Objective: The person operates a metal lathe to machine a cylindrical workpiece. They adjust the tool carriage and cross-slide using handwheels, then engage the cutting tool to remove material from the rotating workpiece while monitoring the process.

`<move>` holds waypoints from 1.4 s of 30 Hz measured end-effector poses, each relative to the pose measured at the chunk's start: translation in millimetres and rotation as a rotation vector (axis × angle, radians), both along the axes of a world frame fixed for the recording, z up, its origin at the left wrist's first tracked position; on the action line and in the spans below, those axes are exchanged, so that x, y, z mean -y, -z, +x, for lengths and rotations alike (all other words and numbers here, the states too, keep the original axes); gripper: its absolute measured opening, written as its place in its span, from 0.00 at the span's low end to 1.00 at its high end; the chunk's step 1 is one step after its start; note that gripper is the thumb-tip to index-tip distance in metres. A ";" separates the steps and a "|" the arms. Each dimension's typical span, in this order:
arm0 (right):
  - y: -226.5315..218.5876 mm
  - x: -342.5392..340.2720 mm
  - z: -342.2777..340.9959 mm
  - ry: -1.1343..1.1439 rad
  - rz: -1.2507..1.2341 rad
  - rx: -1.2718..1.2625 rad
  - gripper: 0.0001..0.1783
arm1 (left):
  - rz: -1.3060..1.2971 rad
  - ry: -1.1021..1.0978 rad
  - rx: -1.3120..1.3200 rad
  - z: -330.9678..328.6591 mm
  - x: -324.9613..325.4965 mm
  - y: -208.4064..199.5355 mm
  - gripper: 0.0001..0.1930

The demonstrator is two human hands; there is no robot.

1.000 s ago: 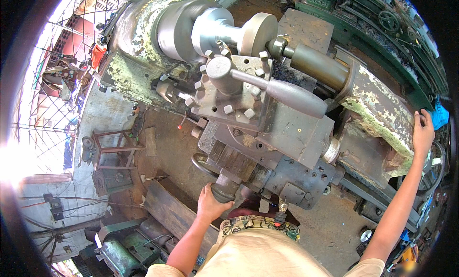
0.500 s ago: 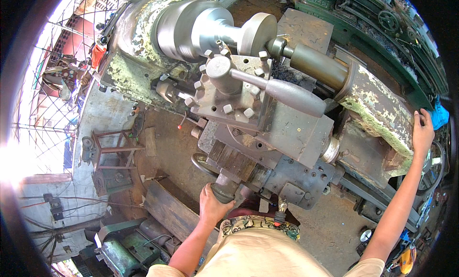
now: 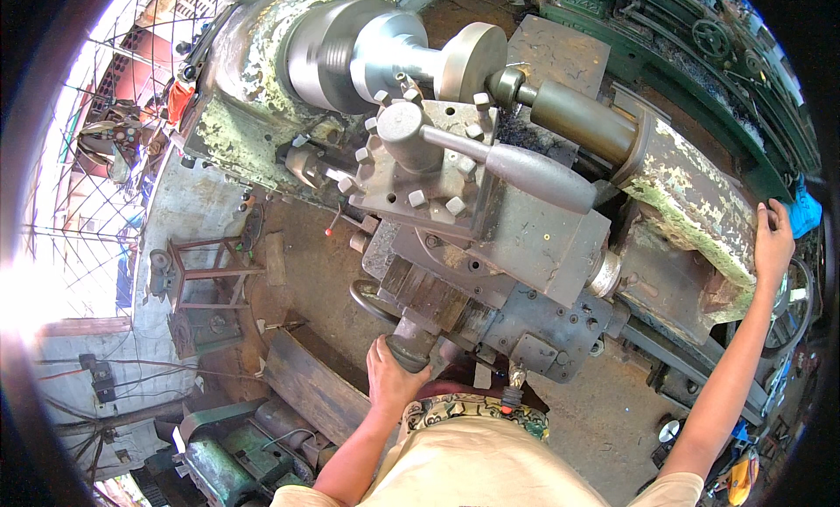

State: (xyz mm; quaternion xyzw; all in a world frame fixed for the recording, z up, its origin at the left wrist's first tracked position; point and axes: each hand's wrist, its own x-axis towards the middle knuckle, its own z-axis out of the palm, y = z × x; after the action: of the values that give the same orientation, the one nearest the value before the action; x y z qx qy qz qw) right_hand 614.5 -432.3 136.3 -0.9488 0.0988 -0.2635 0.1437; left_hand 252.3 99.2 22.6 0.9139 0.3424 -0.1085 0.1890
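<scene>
While gripped by the left hand (image 3: 391, 380), dark worn crank handle (image 3: 409, 349) (right hand (image 3: 773, 244) flat on the peeling tailstock (image 3: 691, 201)).

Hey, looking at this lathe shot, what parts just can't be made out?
Head view, the only one:
- Crank handle: its grip is covered by the left hand.
- Right hand fingertips: hidden over the tailstock edge.
- Handwheel: mostly behind the right forearm.
- Cutting tool at the workpiece: hidden by the tool post.
</scene>
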 end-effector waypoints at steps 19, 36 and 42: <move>2.6 6.3 2.9 -0.005 -0.034 -0.004 0.20 | 0.014 0.002 0.014 0.4 3.5 -0.6 0.54; 0.7 7.8 3.8 -0.010 0.014 -0.034 0.20 | -0.056 0.066 0.084 -17.8 -8.3 2.3 0.57; 1.8 10.6 4.5 -0.037 0.025 -0.032 0.20 | -0.395 0.052 -0.195 -51.9 -42.6 -13.0 0.45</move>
State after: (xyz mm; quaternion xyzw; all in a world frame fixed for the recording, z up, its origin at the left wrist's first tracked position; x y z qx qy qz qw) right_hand 619.0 -442.9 134.5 -0.9526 0.0869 -0.2445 0.1589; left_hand 200.4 141.9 35.6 0.8530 0.3073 -0.2660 0.3274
